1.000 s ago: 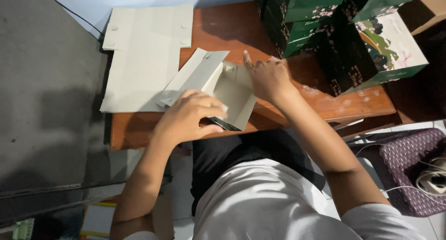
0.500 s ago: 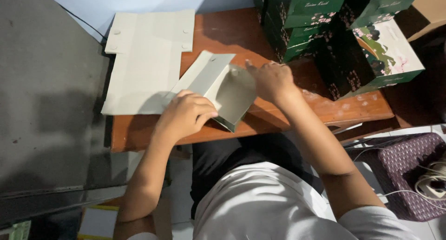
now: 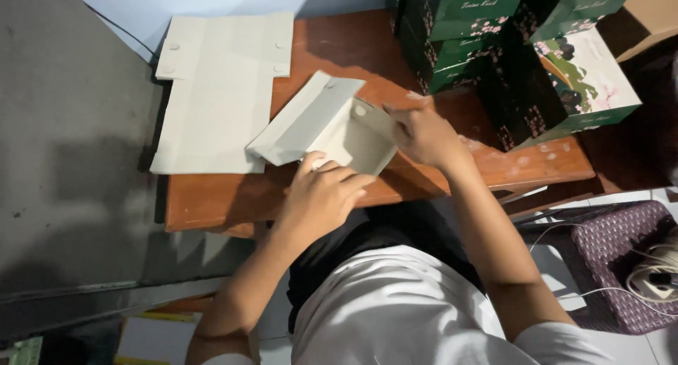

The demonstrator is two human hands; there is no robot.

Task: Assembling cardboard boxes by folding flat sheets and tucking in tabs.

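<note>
A pale grey cardboard box blank (image 3: 321,121) is partly folded up on the brown wooden table (image 3: 212,199). Its long flap lies open to the left and its walls stand up near the table's front edge. My left hand (image 3: 321,195) grips the box's near wall from the front. At the right wall, my right hand (image 3: 424,132) pinches the upper edge with its fingers. Beside it on the left, a flat unfolded blank (image 3: 219,89) of the same grey card lies on the table.
Several finished dark green boxes with pink flower prints (image 3: 508,47) are stacked at the table's back right. A brown carton (image 3: 650,12) sits in the top right corner. A purple woven basket (image 3: 621,266) with white cables stands on the floor at the right. Grey floor lies to the left.
The box's walls have been raised from nearly flat to standing. My left hand slid from the top of the card to the near wall, and my right hand shifted onto the right wall.
</note>
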